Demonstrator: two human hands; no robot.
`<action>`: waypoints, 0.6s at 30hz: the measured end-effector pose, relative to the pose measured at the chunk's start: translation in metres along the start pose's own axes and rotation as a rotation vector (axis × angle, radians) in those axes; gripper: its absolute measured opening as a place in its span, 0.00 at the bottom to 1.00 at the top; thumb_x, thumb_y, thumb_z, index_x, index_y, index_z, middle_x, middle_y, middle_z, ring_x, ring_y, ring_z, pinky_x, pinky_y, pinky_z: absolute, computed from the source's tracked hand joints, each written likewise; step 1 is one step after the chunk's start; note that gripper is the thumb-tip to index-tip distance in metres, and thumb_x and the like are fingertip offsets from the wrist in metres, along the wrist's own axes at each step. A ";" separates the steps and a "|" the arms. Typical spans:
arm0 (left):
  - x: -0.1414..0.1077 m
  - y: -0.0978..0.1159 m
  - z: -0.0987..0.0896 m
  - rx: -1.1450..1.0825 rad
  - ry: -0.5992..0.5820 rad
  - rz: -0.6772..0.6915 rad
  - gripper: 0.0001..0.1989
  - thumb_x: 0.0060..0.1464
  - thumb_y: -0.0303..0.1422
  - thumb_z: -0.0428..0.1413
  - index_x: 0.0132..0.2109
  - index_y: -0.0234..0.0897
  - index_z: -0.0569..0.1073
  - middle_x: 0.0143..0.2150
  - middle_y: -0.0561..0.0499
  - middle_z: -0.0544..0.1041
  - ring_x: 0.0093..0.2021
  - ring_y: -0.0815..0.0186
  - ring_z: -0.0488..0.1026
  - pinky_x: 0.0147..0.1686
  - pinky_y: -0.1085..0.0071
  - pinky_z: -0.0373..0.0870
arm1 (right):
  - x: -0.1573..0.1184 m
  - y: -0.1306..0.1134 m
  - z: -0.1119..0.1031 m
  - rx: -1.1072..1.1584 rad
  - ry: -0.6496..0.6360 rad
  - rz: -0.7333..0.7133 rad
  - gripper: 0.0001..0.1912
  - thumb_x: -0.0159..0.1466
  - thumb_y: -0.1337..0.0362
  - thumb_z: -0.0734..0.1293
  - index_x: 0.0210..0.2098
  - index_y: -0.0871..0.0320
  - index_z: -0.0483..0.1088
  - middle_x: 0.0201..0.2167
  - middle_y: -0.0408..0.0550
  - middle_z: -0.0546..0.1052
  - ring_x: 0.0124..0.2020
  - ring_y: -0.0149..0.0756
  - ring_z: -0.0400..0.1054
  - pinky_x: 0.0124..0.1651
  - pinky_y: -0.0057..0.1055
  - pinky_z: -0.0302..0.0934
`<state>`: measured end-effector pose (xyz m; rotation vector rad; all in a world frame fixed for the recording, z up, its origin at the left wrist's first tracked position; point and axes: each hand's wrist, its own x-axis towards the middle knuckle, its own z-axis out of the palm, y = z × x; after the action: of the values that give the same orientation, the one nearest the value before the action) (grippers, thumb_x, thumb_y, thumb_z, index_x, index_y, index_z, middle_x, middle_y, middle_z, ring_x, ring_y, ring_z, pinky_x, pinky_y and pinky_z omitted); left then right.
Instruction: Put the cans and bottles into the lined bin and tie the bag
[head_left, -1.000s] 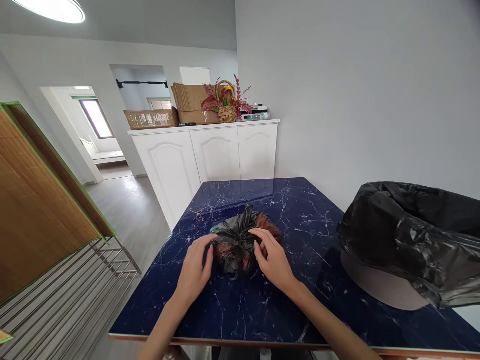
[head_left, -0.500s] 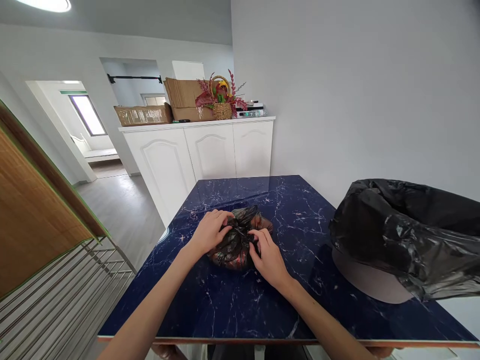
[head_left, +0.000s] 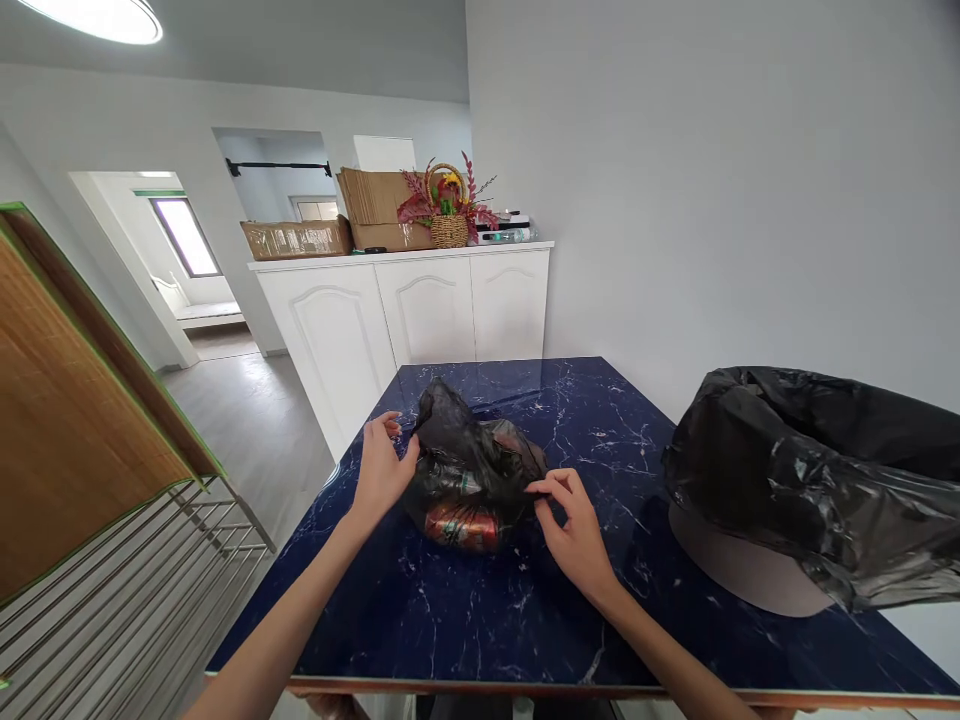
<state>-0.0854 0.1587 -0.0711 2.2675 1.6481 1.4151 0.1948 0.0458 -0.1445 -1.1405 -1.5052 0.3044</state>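
A thin black plastic bag [head_left: 487,455] lies loosely bunched on the blue table, its top standing up on the left side. Through the film show a red can [head_left: 465,527] lying on its side and other items I cannot make out. At the bag's left edge is my left hand [head_left: 381,470], thumb and fingers apart, the thumb tip beside or touching the plastic. My right hand [head_left: 576,530] pinches the bag's right edge between thumb and fingers.
A bin lined with a large black bag [head_left: 795,470] stands on the right of the marbled table [head_left: 465,620]. Behind the table is a white cabinet [head_left: 427,310] with cardboard boxes [head_left: 296,240] and a flower basket [head_left: 450,230]. A metal rack [head_left: 127,600] stands at left.
My hands have moved apart, the left one away from the bag's gathered top. The bunched plastic has loosened and spread, and the red can shows more clearly. The view has tilted up slightly.
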 end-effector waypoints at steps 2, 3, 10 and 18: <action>-0.016 0.013 -0.008 -0.020 0.008 0.095 0.18 0.66 0.38 0.55 0.60 0.39 0.67 0.58 0.38 0.73 0.59 0.52 0.75 0.61 0.51 0.72 | -0.005 -0.006 -0.012 0.003 -0.046 -0.033 0.09 0.73 0.66 0.63 0.38 0.51 0.74 0.45 0.53 0.70 0.47 0.46 0.72 0.41 0.38 0.72; -0.023 0.020 -0.012 -0.027 -0.014 0.167 0.16 0.68 0.36 0.55 0.59 0.40 0.69 0.59 0.39 0.73 0.61 0.53 0.74 0.63 0.52 0.71 | -0.007 -0.009 -0.017 -0.002 -0.070 -0.057 0.09 0.72 0.67 0.64 0.36 0.51 0.73 0.47 0.53 0.69 0.49 0.46 0.72 0.46 0.41 0.72; -0.038 0.045 -0.017 0.112 -0.415 0.583 0.18 0.73 0.36 0.52 0.66 0.41 0.69 0.61 0.41 0.79 0.62 0.51 0.72 0.65 0.49 0.66 | -0.015 -0.023 -0.043 -0.154 -0.227 -0.175 0.08 0.73 0.69 0.63 0.37 0.51 0.68 0.54 0.55 0.68 0.53 0.49 0.70 0.51 0.45 0.71; -0.048 0.052 -0.026 0.106 -0.556 0.591 0.17 0.76 0.37 0.47 0.40 0.43 0.77 0.32 0.52 0.78 0.37 0.61 0.76 0.66 0.50 0.63 | 0.003 -0.065 -0.025 -0.065 -0.437 -0.356 0.18 0.77 0.71 0.57 0.62 0.48 0.66 0.56 0.53 0.77 0.58 0.45 0.73 0.61 0.45 0.70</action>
<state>-0.0652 0.0865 -0.0620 2.9838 0.9480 0.6106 0.1859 0.0060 -0.0879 -0.8647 -2.0814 0.2711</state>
